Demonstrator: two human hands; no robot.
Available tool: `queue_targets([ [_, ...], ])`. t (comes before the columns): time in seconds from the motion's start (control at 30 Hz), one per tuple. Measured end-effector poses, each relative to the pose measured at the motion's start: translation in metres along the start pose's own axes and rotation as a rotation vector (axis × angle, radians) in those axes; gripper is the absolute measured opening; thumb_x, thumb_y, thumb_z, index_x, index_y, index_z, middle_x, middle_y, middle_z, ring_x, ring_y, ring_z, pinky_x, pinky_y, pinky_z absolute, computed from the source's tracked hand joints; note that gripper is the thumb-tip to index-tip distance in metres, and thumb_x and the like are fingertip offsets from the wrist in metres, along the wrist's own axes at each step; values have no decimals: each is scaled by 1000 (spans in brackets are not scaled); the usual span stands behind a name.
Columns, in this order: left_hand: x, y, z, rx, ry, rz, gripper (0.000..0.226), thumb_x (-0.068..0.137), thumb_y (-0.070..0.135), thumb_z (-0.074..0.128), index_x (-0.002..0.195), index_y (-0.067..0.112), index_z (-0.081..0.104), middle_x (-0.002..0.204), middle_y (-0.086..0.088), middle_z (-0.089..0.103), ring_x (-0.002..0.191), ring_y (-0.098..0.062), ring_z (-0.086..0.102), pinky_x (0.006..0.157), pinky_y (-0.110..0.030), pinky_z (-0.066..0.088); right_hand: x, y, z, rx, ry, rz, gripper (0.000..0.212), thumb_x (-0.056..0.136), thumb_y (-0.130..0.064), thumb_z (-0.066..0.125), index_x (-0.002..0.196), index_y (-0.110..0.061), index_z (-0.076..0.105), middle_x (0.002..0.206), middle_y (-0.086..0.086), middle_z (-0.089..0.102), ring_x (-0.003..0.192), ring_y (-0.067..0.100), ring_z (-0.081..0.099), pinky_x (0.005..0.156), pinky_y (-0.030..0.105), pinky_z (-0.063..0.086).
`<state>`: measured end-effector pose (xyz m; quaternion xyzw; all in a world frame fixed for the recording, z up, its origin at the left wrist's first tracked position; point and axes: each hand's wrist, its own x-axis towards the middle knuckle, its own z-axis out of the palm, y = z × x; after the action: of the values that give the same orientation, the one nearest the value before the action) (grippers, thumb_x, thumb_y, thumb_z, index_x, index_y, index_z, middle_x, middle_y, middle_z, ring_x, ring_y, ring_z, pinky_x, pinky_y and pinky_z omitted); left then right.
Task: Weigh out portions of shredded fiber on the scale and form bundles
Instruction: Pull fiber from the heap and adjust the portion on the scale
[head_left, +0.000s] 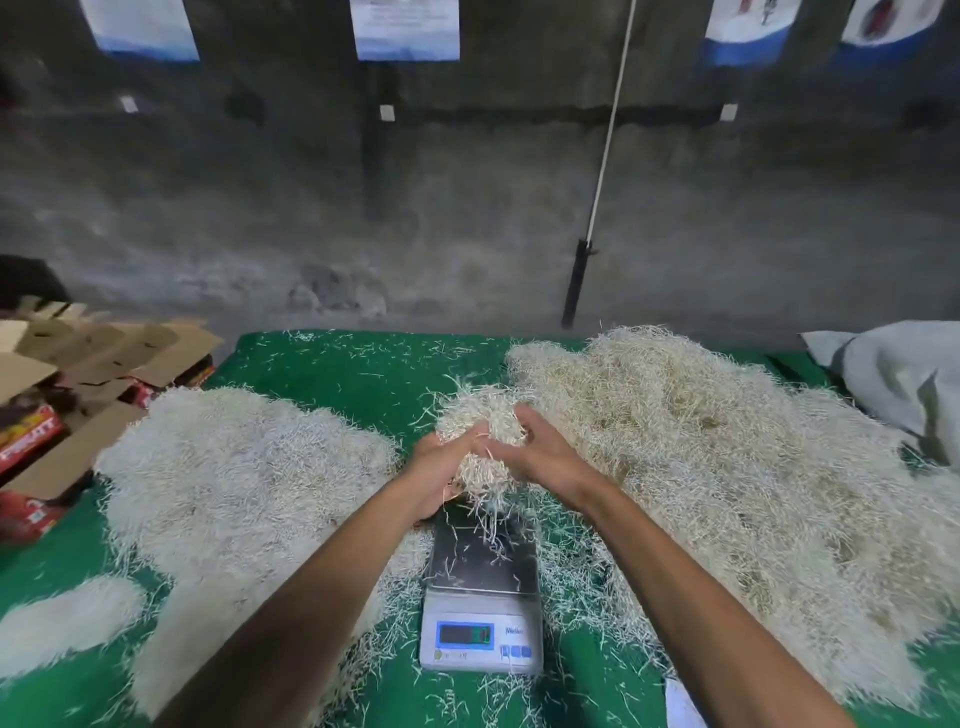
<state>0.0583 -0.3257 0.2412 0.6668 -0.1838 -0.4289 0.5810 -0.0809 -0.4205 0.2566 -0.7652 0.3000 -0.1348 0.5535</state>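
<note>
Nearest us, our two bare forearms reach forward over the green worktop (332, 374). Just below and between them sits the scale (482, 603), its dark pan carrying only a few loose strands and its lit display turned toward us; the digits are too blurred to read.

Our left hand (441, 475) and right hand (540, 452) are cupped around a clump of shredded fiber (480, 415), palms turned inward and fingers curled on either side of it, gripping it between them. The clump hangs above the far edge of the scale pan, and thin strands trail down from it toward the pan.

To the left of the left hand lies a broad pale heap of fiber (234, 467), and further left, near the worktop's corner, a smaller separate mound (67, 618). To the right of the right hand spreads a larger, yellower pile (727, 467), touching the clump's far side. Stray strands litter the green surface all around the scale.

Beyond the left heap are flattened cardboard cartons (104, 353) with red printed boxes under them. Far right of the right hand rests a grey sack (904, 374).
</note>
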Motion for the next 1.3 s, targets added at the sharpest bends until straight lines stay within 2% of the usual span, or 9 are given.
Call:
queue_targets([
  [0.1, 1, -7, -10, -58, -111, -28, 109, 71, 72, 76, 158, 31, 27, 167, -3, 14, 150, -29, 22, 107, -48, 48, 5, 13, 5, -10, 95, 8, 81, 94, -43, 70, 159, -16, 30, 163, 11, 33, 129, 26, 57, 112, 46, 46],
  [0.2, 5, -13, -26, -240, -266, -88, 64, 66, 56, 90, 120, 38, 61, 162, 2, 23, 151, -28, 16, 83, -34, 60, 11, 31, -9, 101, 172, 89, 51, 104, -20, 57, 153, -15, 43, 103, 6, 66, 69, 8, 57, 63, 18, 54],
  [0.3, 10, -26, -29, -325, -268, -184, 60, 66, 44, 94, 113, 36, 59, 163, 0, 21, 150, -28, 18, 87, -35, 59, 20, 58, -9, 135, 261, 146, 48, 104, -15, 55, 152, -14, 46, 81, -16, 45, 49, -1, 35, 44, 12, 36],
  [0.5, 42, -89, -51, -102, -40, -146, 63, 83, 31, 81, 140, 31, 56, 140, -5, 58, 129, -23, 57, 109, -36, 47, 37, 120, 14, 132, 377, 322, 49, 103, -7, 57, 151, -10, 47, 77, 5, 61, 39, 4, 36, 37, 18, 31],
  [0.57, 53, -112, -54, 124, 140, -150, 62, 69, 53, 86, 111, 11, 71, 86, -12, 68, 80, -18, 71, 94, -41, 57, 41, 139, 22, 52, 362, 346, 49, 102, -10, 59, 150, -7, 48, 83, 6, 66, 37, 3, 40, 36, 18, 34],
  [0.63, 69, -124, -55, 256, 244, -209, 69, 65, 59, 87, 103, 3, 71, 95, -23, 70, 86, -29, 72, 92, -44, 57, 45, 154, 31, 15, 349, 361, 51, 101, -13, 62, 149, -5, 48, 85, 7, 67, 36, 0, 43, 37, 16, 38],
  [0.7, 79, -134, -54, 320, 263, -211, 72, 74, 51, 85, 119, -2, 67, 122, -29, 66, 109, -37, 68, 98, -49, 55, 47, 167, 36, -35, 359, 347, 50, 99, -19, 65, 146, -8, 52, 88, 8, 69, 44, 3, 55, 44, 19, 49],
  [1.07, 75, -162, -76, 450, 246, 14, 44, 98, 48, 60, 74, 12, 54, 62, -1, 46, 60, -18, 52, 60, -34, 55, 19, 218, 28, 25, 349, 393, 62, 91, -77, 41, 122, -27, 62, 104, 4, 73, 98, 38, 70, 94, 61, 55],
  [1.3, 13, -186, -70, -76, 144, -261, 42, 109, 29, 41, 138, -2, 44, 142, -25, 51, 128, -37, 55, 106, -48, 49, -51, 265, 68, -179, 96, 469, 55, 111, -46, 28, 160, -21, 31, 167, 9, 28, 151, 33, 31, 124, 51, 17],
])
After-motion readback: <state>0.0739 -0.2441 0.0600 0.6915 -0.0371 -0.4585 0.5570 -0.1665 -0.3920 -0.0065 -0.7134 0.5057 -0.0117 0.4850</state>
